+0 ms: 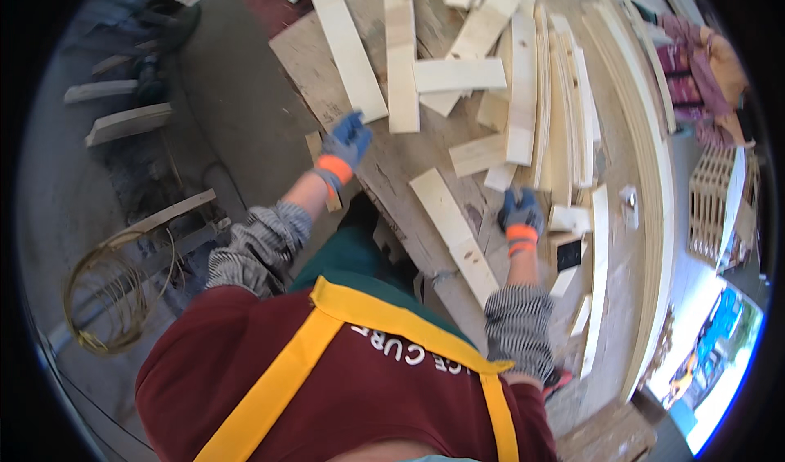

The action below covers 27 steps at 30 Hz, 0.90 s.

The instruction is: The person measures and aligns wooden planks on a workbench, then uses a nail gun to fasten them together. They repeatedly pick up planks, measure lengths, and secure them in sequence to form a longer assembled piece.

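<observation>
My left hand (348, 142), in a blue glove with an orange cuff, is at the table's near left edge. Its fingers are apart, beside the lower end of a pale board (350, 55); whether they touch it I cannot tell. My right hand (521, 212), gloved the same way, is over the table with fingers apart, just below a short pale wood piece (500, 177). Nothing shows in its grasp. A longer board (455, 237) lies slanting between my hands. Close to the right hand are a small wood block (570, 218) and a black square piece (568, 255).
Several loose boards (460, 75) lie crossed on the worn wooden table (327, 61). Long strips (630, 94) run along its right side. A coil of yellowish cord (102, 298) hangs at the left. Another person (707, 78) is at the far right, near a slatted crate (710, 204).
</observation>
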### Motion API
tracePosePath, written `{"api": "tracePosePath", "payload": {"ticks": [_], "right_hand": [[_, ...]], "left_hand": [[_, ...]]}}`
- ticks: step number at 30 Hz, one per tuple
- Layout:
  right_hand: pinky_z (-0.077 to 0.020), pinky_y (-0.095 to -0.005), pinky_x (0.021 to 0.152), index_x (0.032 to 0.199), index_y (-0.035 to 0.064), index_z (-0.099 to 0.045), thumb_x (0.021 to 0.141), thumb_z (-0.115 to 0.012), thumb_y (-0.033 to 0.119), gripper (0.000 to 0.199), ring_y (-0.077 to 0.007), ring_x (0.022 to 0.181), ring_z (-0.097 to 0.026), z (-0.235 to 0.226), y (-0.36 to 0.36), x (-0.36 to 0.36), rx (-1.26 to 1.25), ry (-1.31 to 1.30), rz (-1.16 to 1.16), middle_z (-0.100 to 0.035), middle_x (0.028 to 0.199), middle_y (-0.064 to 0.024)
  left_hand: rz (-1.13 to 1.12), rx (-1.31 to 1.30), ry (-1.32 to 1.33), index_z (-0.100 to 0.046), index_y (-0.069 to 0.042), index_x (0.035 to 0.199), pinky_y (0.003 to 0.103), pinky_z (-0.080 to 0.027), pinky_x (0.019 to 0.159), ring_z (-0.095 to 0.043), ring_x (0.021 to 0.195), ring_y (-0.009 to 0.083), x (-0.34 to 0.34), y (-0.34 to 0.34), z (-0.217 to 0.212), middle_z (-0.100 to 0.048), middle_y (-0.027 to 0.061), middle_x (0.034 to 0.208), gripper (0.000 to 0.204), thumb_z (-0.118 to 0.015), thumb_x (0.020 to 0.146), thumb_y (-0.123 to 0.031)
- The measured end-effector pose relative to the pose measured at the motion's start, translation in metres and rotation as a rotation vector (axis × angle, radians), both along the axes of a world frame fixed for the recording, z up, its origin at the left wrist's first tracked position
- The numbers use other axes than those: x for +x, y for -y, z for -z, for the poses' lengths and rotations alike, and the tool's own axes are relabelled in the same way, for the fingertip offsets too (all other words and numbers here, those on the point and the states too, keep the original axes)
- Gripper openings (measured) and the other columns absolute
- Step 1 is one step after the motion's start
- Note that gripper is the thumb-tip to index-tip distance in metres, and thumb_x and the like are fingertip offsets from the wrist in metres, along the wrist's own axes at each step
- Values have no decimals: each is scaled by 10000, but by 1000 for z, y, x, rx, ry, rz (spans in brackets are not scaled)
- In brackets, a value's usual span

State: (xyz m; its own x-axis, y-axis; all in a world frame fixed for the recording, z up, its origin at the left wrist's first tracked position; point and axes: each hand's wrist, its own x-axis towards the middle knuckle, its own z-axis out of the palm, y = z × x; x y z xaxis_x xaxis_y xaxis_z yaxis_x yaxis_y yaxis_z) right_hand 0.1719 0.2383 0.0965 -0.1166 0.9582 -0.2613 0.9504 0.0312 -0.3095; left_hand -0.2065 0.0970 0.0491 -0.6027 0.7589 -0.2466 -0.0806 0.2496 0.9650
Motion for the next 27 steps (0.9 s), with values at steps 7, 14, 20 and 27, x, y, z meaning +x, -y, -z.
{"api": "tracePosePath", "payload": {"ticks": [7,14,20,27], "right_hand": [[-425,-489,944,1330,132,-505,786,-679,484,670,-380,1117,-530,9,21,-19,344,241,-124,-593,1156,-193],[-418,-468,956,1358,122,-489,781,-696,333,648,-372,1103,-528,4,103,-89,105,-88,-32,-597,1169,-184],[-418,-454,974,1327,86,-513,788,-701,299,610,-371,1130,-531,11,103,-69,117,-74,-2,-588,1219,-183],[-418,-446,1013,1383,60,-452,741,-771,342,770,-375,1176,-528,-31,97,-126,67,-618,-213,-542,1315,-186]], "left_hand": [[206,-301,-351,-449,-69,1391,391,-513,890,-617,1035,292,-69,-100,-19,-543,180,1308,733,-743,798,-383],[717,-359,-1019,-351,-138,1450,451,-409,1031,-466,1254,354,-11,-208,-85,-457,140,1395,922,-736,722,-553],[728,-481,-965,-359,-133,1429,467,-416,1015,-470,1242,377,15,-207,-72,-521,184,1299,934,-774,674,-495],[69,43,92,-463,70,1230,346,-539,797,-617,904,202,33,-64,-31,-618,142,1069,678,-823,710,-177]]}}
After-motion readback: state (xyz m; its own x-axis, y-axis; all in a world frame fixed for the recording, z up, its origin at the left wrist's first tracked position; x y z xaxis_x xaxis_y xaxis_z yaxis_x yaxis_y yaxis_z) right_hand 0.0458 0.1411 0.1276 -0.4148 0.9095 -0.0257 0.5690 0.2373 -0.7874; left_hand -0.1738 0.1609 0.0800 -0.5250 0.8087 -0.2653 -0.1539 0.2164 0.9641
